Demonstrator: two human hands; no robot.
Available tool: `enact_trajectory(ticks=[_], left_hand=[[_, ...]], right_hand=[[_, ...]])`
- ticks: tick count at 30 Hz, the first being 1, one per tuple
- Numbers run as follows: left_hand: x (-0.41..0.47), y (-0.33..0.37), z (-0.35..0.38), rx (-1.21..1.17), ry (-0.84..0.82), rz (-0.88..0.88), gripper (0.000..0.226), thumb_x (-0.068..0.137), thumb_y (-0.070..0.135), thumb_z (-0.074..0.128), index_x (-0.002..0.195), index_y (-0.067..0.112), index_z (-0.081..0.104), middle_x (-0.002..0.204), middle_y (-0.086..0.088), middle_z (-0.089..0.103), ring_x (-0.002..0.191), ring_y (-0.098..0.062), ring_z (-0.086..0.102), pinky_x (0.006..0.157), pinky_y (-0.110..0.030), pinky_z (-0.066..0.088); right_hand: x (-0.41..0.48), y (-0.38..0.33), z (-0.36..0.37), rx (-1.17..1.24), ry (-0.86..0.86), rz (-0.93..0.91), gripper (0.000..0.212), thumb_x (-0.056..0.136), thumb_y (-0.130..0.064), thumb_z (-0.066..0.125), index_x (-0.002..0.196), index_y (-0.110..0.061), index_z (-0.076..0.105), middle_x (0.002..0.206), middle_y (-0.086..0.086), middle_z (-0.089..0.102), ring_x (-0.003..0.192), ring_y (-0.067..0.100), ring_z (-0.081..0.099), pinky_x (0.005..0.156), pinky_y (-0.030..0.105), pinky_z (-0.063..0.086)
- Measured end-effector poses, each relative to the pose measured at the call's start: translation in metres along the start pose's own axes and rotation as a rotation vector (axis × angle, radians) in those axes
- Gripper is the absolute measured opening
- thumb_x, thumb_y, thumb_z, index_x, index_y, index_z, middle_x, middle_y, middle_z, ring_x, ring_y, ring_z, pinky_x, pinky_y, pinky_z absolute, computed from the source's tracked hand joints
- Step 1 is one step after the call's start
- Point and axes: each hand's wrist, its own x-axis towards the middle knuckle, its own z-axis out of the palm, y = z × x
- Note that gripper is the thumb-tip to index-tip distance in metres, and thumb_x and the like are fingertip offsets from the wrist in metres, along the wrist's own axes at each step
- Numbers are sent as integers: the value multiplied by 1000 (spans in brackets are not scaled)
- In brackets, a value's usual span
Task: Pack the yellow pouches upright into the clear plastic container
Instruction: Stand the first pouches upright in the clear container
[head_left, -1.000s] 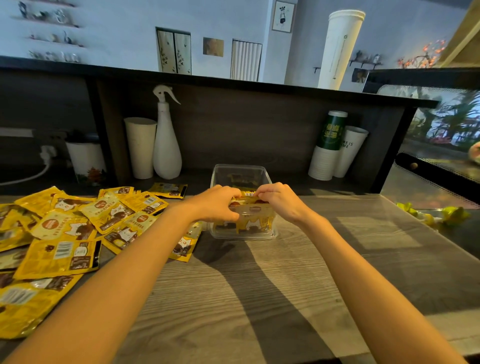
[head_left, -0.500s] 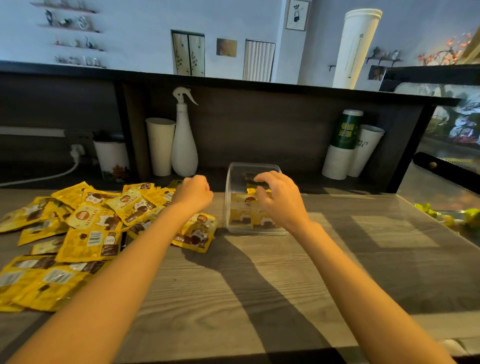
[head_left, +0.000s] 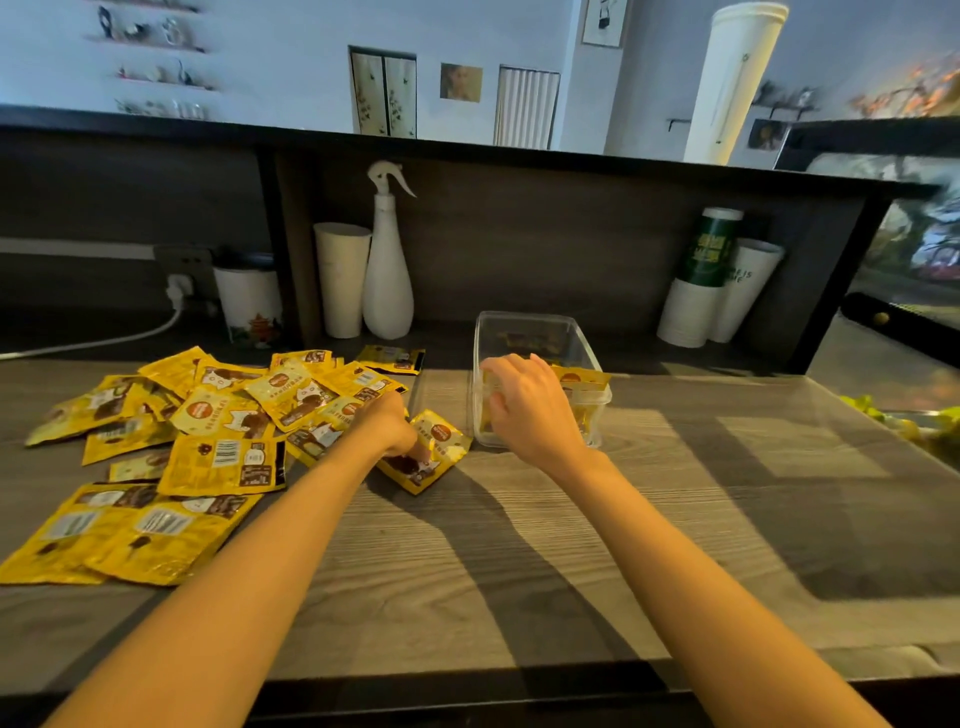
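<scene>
The clear plastic container (head_left: 540, 325) stands on the wooden counter right of centre. A few yellow pouches (head_left: 581, 379) stand upright at its near end. My right hand (head_left: 530, 410) lies over that near end, with loosely bent fingers resting on the pouches' tops; it hides most of them. A heap of loose yellow pouches (head_left: 223, 415) lies flat on the left. My left hand (head_left: 387, 423) is down at the heap's right edge and pinches one yellow pouch (head_left: 441, 447) that lies just left of the container.
At the back wall stand a white spray bottle (head_left: 387, 270), a white cup (head_left: 340, 278), a patterned mug (head_left: 249, 301) and stacked paper cups (head_left: 711, 280). A white cable (head_left: 104, 340) runs at far left. A glass panel (head_left: 904, 322) borders the counter's right side.
My left hand has left the container, moved left and down, and taken hold of a loose pouch. My right hand stays at the container's near end. The view has shifted left.
</scene>
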Motion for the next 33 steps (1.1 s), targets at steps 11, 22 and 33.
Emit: enact_trajectory(ticks=[11, 22, 33], left_hand=[[-13, 8, -14, -148, 22, 86, 21, 71, 5, 74, 86, 5, 59, 87, -11, 57, 87, -23, 53, 59, -27, 41], [-22, 54, -73, -813, 238, 353, 24, 82, 8, 65, 105, 12, 63, 102, -6, 66, 95, -18, 61, 78, -31, 51], [16, 95, -44, -628, 116, 518, 28, 78, 7, 71, 105, 9, 66, 102, -6, 68, 98, -17, 63, 87, -33, 53]], right_hand=[[-1, 3, -7, 51, 11, 30, 37, 91, -5, 42, 126, -9, 54, 122, 7, 60, 118, 23, 52, 114, 31, 21], [25, 24, -26, 351, 175, 255, 39, 89, 1, 45, 125, -7, 56, 126, 8, 60, 119, 20, 54, 99, 26, 41], [56, 75, -30, 424, 166, 526, 35, 89, -4, 45, 120, -10, 60, 122, 7, 63, 115, 20, 56, 94, 30, 45]])
